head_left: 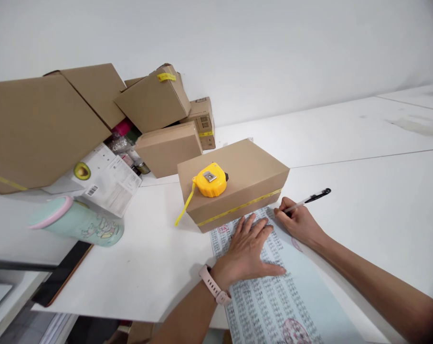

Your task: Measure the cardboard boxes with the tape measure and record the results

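Under my left hand lies a pale blue sheet of paper covered in columns of handwriting. That hand is spread flat on it, with a pink watch strap round the wrist. My right hand grips a pen with a clear barrel and black end, its hidden tip at the sheet's upper right. Just beyond both hands stands a cardboard box with yellow tape along its side. On top of it sits a yellow tape measure, its short yellow strap hanging over the box edge.
Several cardboard boxes are piled at the back left against the wall. A mint green tumbler with a pink rim stands left, near a white package with an avocado picture. A dark flat tablet-like object lies at the table's left edge.
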Motion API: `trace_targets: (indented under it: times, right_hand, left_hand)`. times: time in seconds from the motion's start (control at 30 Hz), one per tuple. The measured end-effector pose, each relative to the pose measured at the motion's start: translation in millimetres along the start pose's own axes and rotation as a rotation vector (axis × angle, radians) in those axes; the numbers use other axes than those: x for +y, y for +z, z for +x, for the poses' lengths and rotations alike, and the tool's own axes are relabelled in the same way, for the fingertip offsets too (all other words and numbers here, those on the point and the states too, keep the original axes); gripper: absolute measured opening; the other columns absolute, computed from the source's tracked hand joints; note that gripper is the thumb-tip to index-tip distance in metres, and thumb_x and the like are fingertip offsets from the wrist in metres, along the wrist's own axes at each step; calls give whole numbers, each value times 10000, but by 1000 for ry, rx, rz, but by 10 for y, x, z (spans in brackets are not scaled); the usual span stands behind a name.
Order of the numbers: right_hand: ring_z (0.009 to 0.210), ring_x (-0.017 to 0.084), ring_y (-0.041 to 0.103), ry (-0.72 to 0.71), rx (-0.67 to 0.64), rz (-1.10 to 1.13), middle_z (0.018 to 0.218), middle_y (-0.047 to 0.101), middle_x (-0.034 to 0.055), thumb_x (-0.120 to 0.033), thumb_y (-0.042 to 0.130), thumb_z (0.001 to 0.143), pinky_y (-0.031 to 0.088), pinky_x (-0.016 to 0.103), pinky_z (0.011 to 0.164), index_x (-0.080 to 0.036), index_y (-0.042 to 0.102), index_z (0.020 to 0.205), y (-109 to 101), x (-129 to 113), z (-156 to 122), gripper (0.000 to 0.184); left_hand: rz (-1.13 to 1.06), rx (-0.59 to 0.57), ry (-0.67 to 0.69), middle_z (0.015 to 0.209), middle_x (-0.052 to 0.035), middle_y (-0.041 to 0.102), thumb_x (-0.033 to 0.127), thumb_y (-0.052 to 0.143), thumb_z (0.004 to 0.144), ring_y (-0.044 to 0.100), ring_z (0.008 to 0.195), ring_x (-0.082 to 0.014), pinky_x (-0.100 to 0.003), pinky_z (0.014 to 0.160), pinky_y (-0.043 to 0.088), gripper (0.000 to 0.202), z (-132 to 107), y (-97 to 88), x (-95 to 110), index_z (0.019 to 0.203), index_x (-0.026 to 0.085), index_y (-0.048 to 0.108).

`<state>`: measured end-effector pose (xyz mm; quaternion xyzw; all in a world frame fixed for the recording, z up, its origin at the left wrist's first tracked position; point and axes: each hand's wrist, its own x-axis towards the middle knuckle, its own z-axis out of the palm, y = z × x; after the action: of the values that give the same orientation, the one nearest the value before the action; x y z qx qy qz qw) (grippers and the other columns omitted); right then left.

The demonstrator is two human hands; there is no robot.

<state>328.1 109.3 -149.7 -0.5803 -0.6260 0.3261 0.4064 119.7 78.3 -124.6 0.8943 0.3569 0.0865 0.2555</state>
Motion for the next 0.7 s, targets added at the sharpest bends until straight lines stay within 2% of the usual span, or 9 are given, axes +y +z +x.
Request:
trace_targets:
  times: [0.37, 0.7]
  right_hand:
    - [506, 106, 342, 8, 26, -4, 545, 378, -65, -391, 565, 864, 273, 255, 471, -233, 418, 693, 0, 4, -5, 275]
    - [488, 105, 340, -5, 26, -32, 527, 375, -67, -403, 556, 851, 268, 259, 465, -235, 423, 679, -1, -63, -2, 275]
  left_hand:
    - [-2, -9, -6, 1605, -84, 290, 756, 608, 752, 95, 1513, -331, -553, 1232, 93, 918, -10, -18, 12, 1470, 251, 338]
    - [8, 1, 3, 1604, -94, 290, 764, 600, 754, 96, 1512, -333, -548, 1232, 87, 923, -4, 0, 6, 1465, 234, 346]
